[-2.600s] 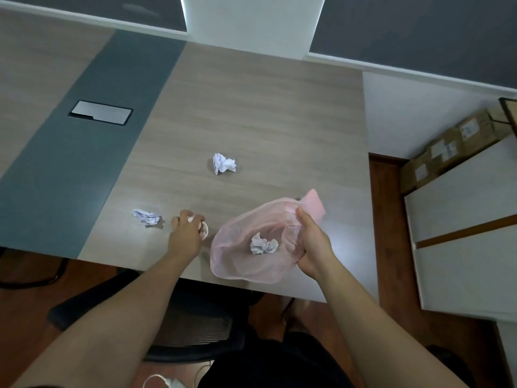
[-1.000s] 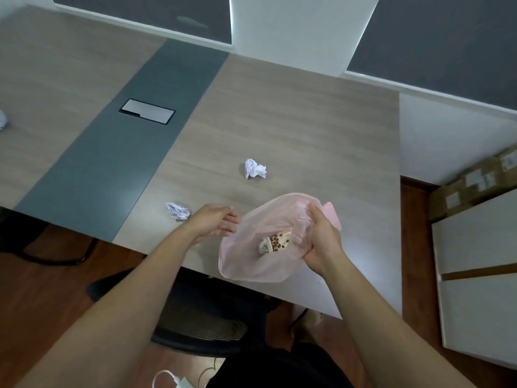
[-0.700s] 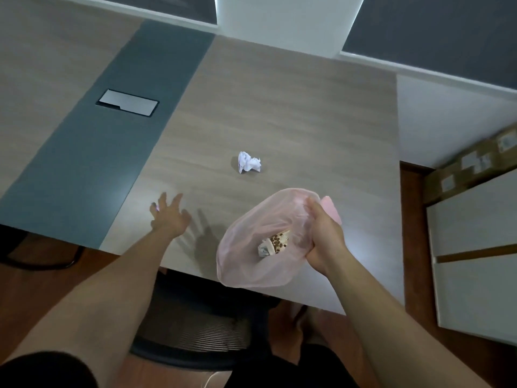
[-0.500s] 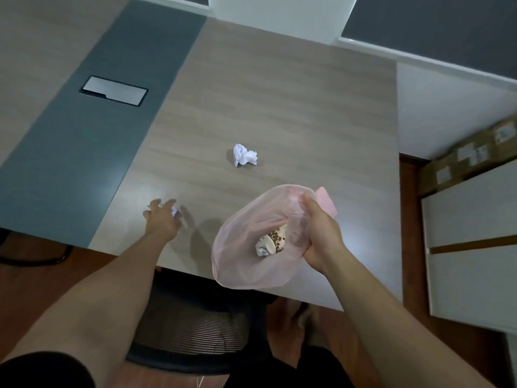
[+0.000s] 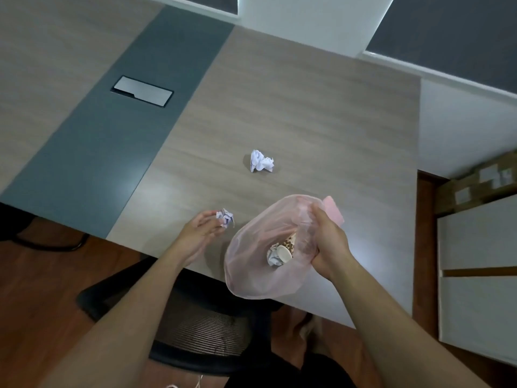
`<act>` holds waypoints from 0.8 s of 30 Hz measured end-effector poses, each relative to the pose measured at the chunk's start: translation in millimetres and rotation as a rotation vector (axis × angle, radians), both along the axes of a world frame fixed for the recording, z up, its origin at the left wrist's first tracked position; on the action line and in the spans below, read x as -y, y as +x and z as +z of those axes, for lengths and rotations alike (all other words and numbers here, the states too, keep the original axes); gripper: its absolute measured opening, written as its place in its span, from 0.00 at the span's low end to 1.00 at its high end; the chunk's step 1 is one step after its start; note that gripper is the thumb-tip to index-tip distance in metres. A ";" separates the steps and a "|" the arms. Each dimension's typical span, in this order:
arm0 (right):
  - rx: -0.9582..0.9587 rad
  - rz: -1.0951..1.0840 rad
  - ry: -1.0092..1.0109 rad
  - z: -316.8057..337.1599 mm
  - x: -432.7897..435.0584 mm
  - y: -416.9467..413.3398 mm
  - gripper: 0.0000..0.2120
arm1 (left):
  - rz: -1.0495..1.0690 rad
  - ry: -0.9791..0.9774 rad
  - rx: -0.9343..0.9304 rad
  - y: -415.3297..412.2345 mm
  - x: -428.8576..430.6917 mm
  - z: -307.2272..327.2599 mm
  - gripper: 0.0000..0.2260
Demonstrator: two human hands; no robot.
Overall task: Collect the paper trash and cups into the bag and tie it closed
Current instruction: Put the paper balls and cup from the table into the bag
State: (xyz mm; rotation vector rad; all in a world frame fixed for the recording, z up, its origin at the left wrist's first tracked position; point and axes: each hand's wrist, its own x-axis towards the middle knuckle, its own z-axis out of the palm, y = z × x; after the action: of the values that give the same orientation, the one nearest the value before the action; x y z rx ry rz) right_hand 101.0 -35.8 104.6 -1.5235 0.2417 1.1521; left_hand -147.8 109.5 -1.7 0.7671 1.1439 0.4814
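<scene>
My right hand [image 5: 326,242] holds the pink bag [image 5: 260,264] by its gathered rim, grip closed tight on the plastic; the bag hangs open-mouthed over the near edge of the worktop [image 5: 307,113]. Inside it, seen through the thin plastic: one paper cup [image 5: 286,249] with a brown dotted pattern, lying tilted, and one crumpled white paper [image 5: 272,257] touching it.

My left hand [image 5: 200,233] pinches a small crumpled paper ball [image 5: 226,217] at the fingertips, grip narrow around it, just left of the bag mouth and above the worktop edge.

A second, larger paper ball [image 5: 261,161] lies on the worktop, farther from me, apart from both hands. Black chair [image 5: 195,326] below the worktop edge.
</scene>
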 end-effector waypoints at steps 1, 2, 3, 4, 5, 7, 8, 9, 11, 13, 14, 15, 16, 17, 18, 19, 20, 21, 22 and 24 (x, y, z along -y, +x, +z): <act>-0.012 -0.003 -0.013 2.7 -0.7 0.0 0.14 | -0.029 -0.079 0.183 -0.2 4.9 8.4 0.16; -0.019 -0.003 -0.024 4.3 -1.4 0.5 0.15 | -0.093 -0.136 0.319 -1.7 10.8 14.7 0.18; -0.026 0.001 -0.033 7.5 -1.7 -0.2 0.15 | -0.167 -0.185 0.405 -2.7 17.5 19.6 0.20; -0.027 0.011 -0.031 8.9 -2.2 -0.2 0.16 | -0.231 -0.238 0.447 -1.7 24.8 23.3 0.22; -0.033 0.021 -0.023 10.1 -2.9 -0.7 0.16 | -0.278 -0.294 0.465 1.6 32.7 25.4 0.23; -0.038 0.053 -0.014 13.3 -2.8 -2.2 0.16 | -0.307 -0.361 0.478 18.3 47.5 28.9 0.22; -0.032 0.077 -0.007 14.0 -2.4 -2.6 0.14 | -0.302 -0.359 0.468 30.2 52.1 30.4 0.22; -0.026 0.093 -0.009 13.7 -1.5 -2.4 0.13 | -0.286 -0.335 0.444 42.9 54.7 31.0 0.21; -0.030 0.118 0.001 17.6 1.1 -4.0 0.14 | -0.206 -0.285 0.387 68.5 57.2 30.3 0.16; -0.050 0.131 0.050 19.2 3.2 -6.2 0.15 | -0.114 -0.255 0.289 89.2 58.1 28.4 0.13; -0.051 0.127 0.062 19.0 5.0 -5.5 0.14 | -0.116 -0.215 0.228 97.0 59.1 28.9 0.13; -0.063 0.126 0.082 21.3 7.0 -5.2 0.13 | -0.153 -0.153 0.168 102.4 60.5 30.3 0.13; -0.082 0.130 0.114 21.9 8.2 -3.7 0.16 | -0.214 -0.078 0.106 104.8 61.8 31.3 0.14; -0.086 0.132 0.129 24.3 8.8 -1.8 0.19 | -0.289 0.004 0.033 104.6 63.0 33.6 0.15; -0.076 0.134 0.125 27.6 9.2 0.2 0.20 | -0.361 0.104 -0.057 102.7 63.5 38.0 0.15; -0.065 0.125 0.118 32.2 9.8 1.2 0.16 | -0.417 0.235 -0.152 99.0 63.5 44.3 0.12; -0.060 0.105 0.127 36.6 10.4 2.2 0.14 | -0.443 0.401 -0.227 93.6 64.1 49.1 0.08; -0.059 0.087 0.141 40.8 10.5 3.0 0.14 | -0.436 0.595 -0.266 85.9 65.7 52.2 0.06; -0.057 0.079 0.152 40.9 10.5 5.0 0.17 | -0.381 0.789 -0.276 77.4 67.6 53.6 0.06; -0.048 0.058 0.152 41.8 10.6 5.9 0.18 | -0.168 1.087 -0.332 60.2 72.2 56.3 0.05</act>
State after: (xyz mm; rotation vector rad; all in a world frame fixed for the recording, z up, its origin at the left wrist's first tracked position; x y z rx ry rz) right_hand 106.9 -46.3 146.4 -1.3779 0.1397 1.2260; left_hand -87.6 37.3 54.6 1.9225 1.0586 0.8653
